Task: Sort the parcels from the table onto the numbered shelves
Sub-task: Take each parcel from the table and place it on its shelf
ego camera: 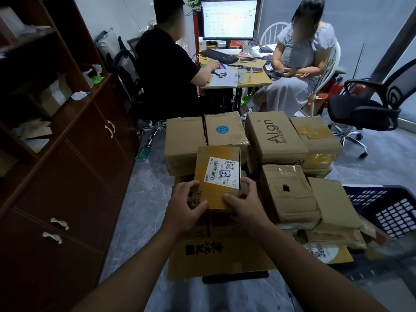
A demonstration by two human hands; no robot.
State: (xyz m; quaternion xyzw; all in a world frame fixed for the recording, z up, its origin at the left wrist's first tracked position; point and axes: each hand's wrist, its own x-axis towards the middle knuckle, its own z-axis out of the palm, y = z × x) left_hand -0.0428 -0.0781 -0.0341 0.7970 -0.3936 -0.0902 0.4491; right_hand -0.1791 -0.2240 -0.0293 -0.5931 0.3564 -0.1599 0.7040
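Centre of frame, slightly low: small cardboard parcel [216, 194] held in both hands, top face tilted toward the camera. White shipping label [231, 165] on that face, with "23" handwritten in a box.

Left hand [189, 207]: forearm enters from the bottom edge and angles up and right. Fingers are curled over the parcel's near left corner, firmly gripping it.

Right hand [245, 206]: forearm enters from lower right and angles up and left. Thumb lies on the near edge of the top face and fingers wrap round the right side, gripping it.

The parcel sits above a pile of brown boxes in mid-frame. Whether it touches them, I cannot tell. Behind it: a box with a blue sticker [225, 131] and a box printed "Align" [274, 138].

Left of frame: dark wooden cabinet [78, 165]. Lower right: blue crate [387, 210]. Top of frame: two seated people at a desk [258, 81] with a monitor [228, 19].
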